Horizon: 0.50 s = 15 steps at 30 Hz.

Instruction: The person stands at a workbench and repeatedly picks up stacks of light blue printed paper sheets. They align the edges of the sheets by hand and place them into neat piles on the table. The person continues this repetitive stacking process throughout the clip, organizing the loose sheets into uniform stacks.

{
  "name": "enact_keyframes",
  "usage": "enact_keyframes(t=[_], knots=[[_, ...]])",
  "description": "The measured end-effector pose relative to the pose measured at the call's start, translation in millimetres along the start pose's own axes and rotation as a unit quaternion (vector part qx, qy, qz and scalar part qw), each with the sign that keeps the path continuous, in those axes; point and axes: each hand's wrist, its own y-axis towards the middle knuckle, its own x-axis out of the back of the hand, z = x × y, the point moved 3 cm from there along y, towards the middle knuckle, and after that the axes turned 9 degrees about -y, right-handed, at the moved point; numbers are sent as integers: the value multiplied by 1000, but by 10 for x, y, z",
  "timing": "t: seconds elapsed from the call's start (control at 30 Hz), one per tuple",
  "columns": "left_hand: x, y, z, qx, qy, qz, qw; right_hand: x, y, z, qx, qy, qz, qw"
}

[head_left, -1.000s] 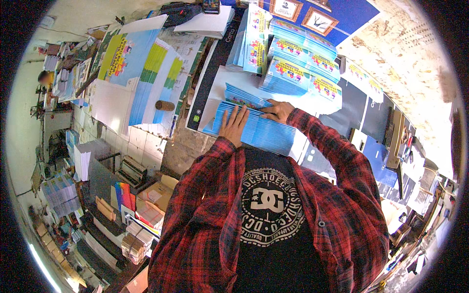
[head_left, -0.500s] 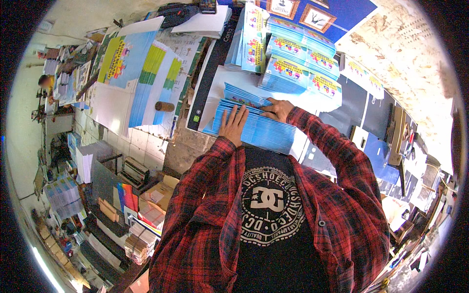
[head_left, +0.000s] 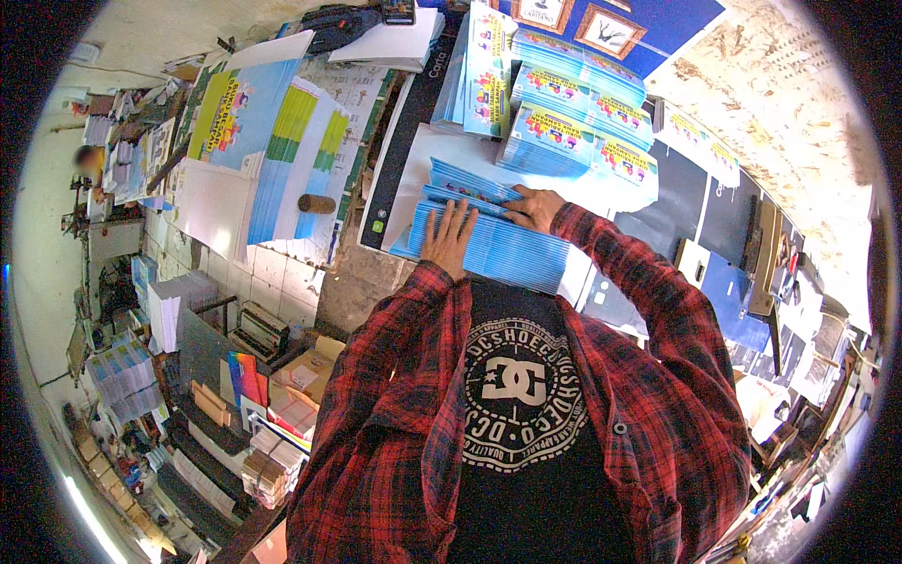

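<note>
A fanned row of thin blue booklets [head_left: 519, 256] lies close in front of my body, their edges overlapping like steps. My left hand [head_left: 449, 241] rests on the row's left part with its fingers stretched out and slightly apart. At the far edge of the row, my right hand [head_left: 536, 210] is closed, its curled fingers gripping a booklet edge. How many sheets it grips is hidden. Just beyond the fingers, a few more blue booklets [head_left: 458, 177] lean back, with colourful print partly showing between them.
Piles of colourful printed booklets [head_left: 550, 132] stand at the far side of the work surface, with an upright bundle [head_left: 489, 85] to their left. Further left, large printed sheets [head_left: 268, 141] lie stacked, a brown cylinder [head_left: 317, 204] on top. Framed pictures [head_left: 609, 36] lie beyond.
My right fingers have shifted slightly at the booklets' far edge, and the gap showing coloured print has narrowed. My left hand stays almost in place.
</note>
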Motion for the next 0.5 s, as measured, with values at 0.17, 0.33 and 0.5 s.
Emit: enact_keyframes(t=[0.17,0.33,0.5], knots=[[-94,-59,35,-11,11,-47,999,-74,42,-41,16,-31,-4,999],[-134,-86,68,-44,1,-84,995,-46,46,-41,6,-19,11,1000],[-178,-116,90,-45,17,-99,994,-19,50,-30,4,-19,17,1000]])
